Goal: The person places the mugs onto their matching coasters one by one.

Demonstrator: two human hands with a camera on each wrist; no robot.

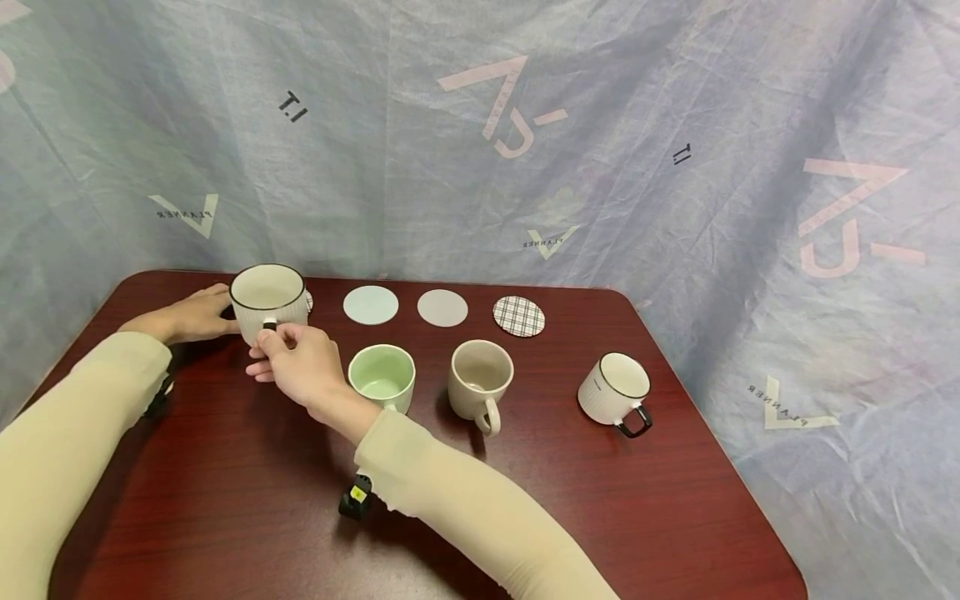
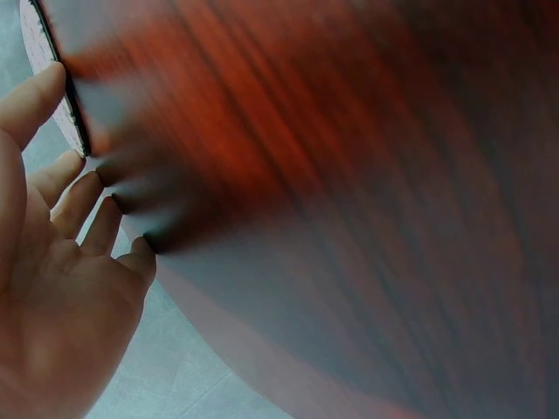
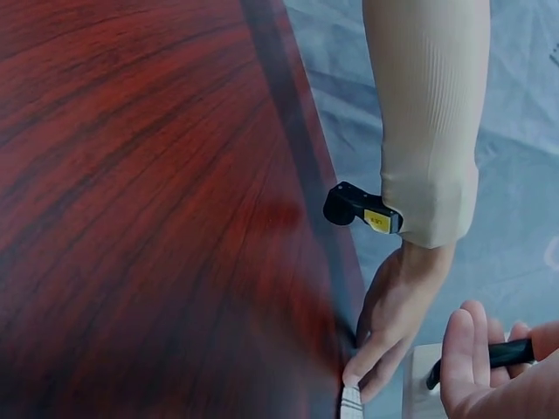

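My right hand (image 1: 303, 362) pinches the black handle (image 3: 511, 353) of a white ribbed mug (image 1: 268, 304) with a dark rim, raised at the far left of the table. My left hand (image 1: 197, 317) reaches down beside that mug. In the left wrist view its thumb and index finger touch the edge of a plaid coaster (image 2: 42, 52), with the other fingers extended at the tabletop. From the head, the mug covers most of this coaster. Close to my right forearm stands a light green mug (image 1: 382, 375), with a beige mug (image 1: 480, 383) next to it.
Along the far side lie a pale blue coaster (image 1: 371, 305), a grey coaster (image 1: 442, 307) and another plaid coaster (image 1: 519, 317). At the right is a smaller white mug (image 1: 613, 389) with a black handle. A printed cloth (image 1: 600, 125) hangs behind the dark red table (image 1: 600, 508).
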